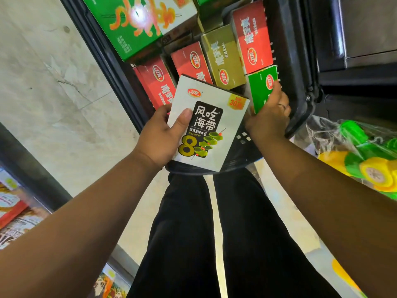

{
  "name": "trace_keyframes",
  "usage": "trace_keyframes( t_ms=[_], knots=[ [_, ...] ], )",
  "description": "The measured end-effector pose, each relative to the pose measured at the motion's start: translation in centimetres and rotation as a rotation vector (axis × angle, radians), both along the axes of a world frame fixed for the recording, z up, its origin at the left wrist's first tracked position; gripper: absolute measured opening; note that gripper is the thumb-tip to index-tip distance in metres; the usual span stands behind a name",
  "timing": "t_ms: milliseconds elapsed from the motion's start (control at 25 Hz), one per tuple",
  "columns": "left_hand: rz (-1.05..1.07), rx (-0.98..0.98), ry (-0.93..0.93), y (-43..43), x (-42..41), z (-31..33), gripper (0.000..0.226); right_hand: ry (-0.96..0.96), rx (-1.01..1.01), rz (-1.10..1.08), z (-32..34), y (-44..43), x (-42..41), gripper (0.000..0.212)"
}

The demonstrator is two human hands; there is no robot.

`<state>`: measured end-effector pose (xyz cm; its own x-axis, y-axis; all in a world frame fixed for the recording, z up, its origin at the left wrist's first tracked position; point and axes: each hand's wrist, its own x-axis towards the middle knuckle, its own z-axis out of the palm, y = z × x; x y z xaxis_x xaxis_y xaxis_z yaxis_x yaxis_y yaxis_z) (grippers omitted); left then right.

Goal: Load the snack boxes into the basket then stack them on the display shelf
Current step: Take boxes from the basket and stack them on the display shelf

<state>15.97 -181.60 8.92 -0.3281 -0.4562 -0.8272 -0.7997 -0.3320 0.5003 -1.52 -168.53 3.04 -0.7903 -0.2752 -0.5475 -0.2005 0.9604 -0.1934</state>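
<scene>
Currently left hand (158,136) pinches white box (211,117), right hand (268,119) grips green box (262,88) in basket (298,67); tight packing could jam it, crushing corners.

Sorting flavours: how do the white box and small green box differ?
The white box has a black label; the green box is mostly green. The left hand holds the white box up; the green box sits in the basket, gripped by the right hand. Both bear a red oval logo.

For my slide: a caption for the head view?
Left hand holds a white snack box at the basket; right hand grips a green box.
</scene>
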Motion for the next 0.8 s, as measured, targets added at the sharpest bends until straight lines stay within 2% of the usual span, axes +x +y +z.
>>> trace_keyframes(
  t_ms=[160, 440, 560, 720, 800],
  knots=[
    [0.016, -0.041, -0.018, 0.4, -0.1, -0.7, 0.049, 0.108, 0.055, -0.05, -2.2, -0.5, 0.2, 0.089],
    [0.047, -0.08, -0.038, 0.5, -0.3, 0.3, 0.045, 0.195, -0.109, -0.106, 0.1, 0.5, 0.8, 0.083],
    [0.031, -0.123, -0.054, -0.4, -0.2, 1.8, 0.048, 0.128, -0.169, -0.243, 3.6, 1.8, 0.5, 0.086],
    [0.036, -0.199, -0.048, -2.6, -0.4, 6.0, 0.051, 0.033, -0.396, -0.429, 9.4, 3.5, -0.6, 0.083],
    [0.047, -0.223, -0.012, -3.3, -0.6, 9.0, 0.048, -0.06, -0.473, -0.453, 13.4, 4.1, -1.3, 0.081]
  ],
)
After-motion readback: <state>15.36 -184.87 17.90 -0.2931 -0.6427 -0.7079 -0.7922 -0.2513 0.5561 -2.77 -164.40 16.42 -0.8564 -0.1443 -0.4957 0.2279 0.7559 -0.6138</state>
